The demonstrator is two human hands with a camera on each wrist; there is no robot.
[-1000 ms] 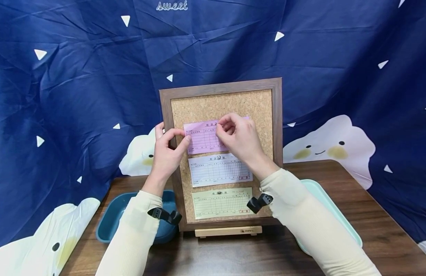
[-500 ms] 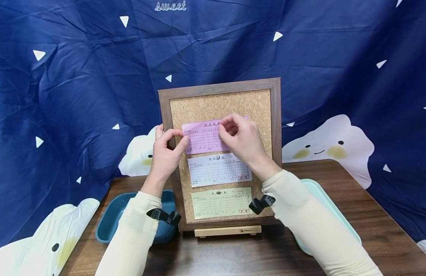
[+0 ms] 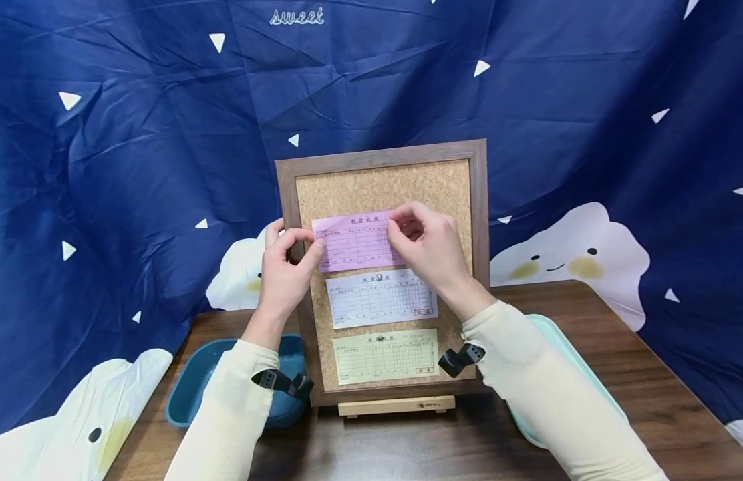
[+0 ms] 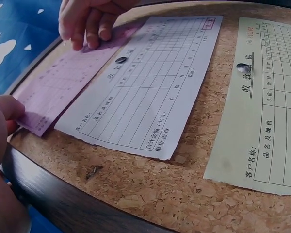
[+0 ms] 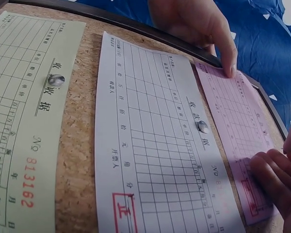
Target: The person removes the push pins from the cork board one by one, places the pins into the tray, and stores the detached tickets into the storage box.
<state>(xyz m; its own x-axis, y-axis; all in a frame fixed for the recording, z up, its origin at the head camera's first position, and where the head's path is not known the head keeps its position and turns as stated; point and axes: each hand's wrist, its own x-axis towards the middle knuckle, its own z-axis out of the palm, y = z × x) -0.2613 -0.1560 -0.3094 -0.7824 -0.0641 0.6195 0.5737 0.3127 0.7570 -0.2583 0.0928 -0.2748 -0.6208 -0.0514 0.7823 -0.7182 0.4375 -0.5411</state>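
A framed corkboard (image 3: 431, 184) carries three receipt slips. My left hand (image 3: 285, 274) pinches the left edge of the top pink slip (image 3: 350, 244) between thumb and forefinger. My right hand (image 3: 428, 244) is curled over the slip's right part, thumb and forefinger tips together as on a small thumbtack; the tack is hidden there. Below hangs a white slip (image 3: 380, 300), then a pale yellow slip (image 3: 386, 361). A silver thumbtack (image 5: 202, 127) pins the white one and another thumbtack (image 5: 56, 80) the yellow one. No round tack head shows on the pink slip.
The board stands on a small wooden easel (image 3: 397, 405) on a dark wood table (image 3: 359, 454). A blue tray (image 3: 197, 384) lies at left, partly behind the left forearm. At right, a pale mint tray (image 3: 566, 347) is partly covered by the right forearm. A blue patterned cloth (image 3: 377, 80) hangs behind.
The pink slip has slid slightly left across the cork with my left hand. My right fingertips have shifted right, away from the slip's printed title. The other slips stay put on the board.
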